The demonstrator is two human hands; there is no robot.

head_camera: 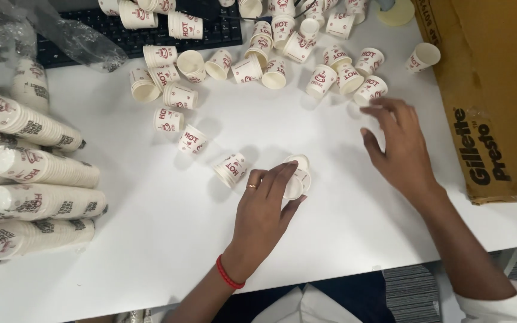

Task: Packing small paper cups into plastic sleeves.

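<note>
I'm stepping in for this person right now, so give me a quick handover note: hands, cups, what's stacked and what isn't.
Left hand: holding a short nest of paper cups on the white table.
Right hand: open, empty, reaching toward the loose cups at the far side.
Done: long nested stacks lie at the left edge.
Left: many single cups are scattered, some on the keyboard. A cardboard box stands at right.

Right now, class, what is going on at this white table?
A person sorts small paper cups on a white table. The left hand holds a short stack of cups lying on its side. The right hand is open, reaching toward loose cups scattered near a keyboard. Long nested stacks lie at the left, and a cardboard box sits at the right.
</note>
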